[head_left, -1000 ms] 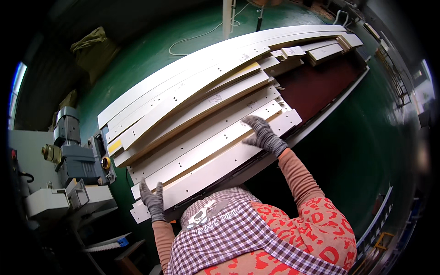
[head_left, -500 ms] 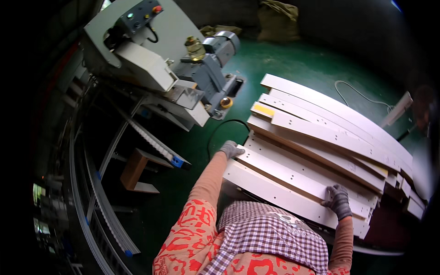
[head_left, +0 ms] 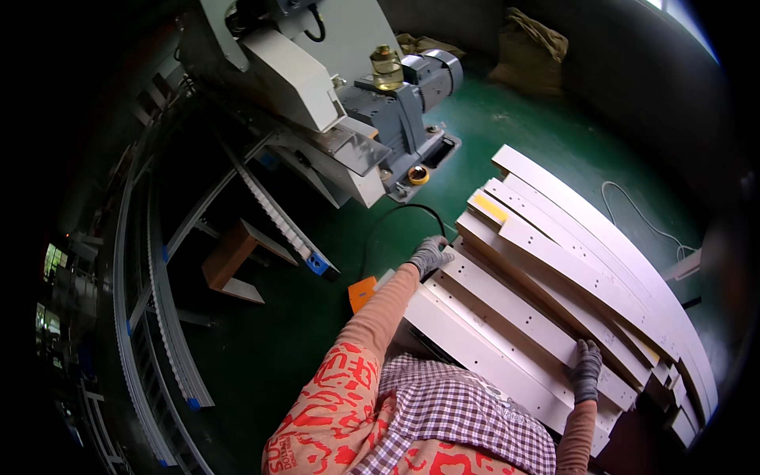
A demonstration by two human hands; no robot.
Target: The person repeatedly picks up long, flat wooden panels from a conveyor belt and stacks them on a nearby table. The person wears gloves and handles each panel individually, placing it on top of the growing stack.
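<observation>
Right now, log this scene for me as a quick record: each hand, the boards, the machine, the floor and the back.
Left hand: grey-gloved, gripping the left end of a white drilled board
Right hand: grey-gloved, on the same board toward its right end
Other boards: white, long, piled on both sides of it
Machine: ahead and left; grey motor, glass jar of yellowish liquid
Floor: green, with a pale cable
Back: tan sack before a dark wall

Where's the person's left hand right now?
In the head view, the left hand is just right of the middle, at the left end of a white board, below the gray motor.
</observation>
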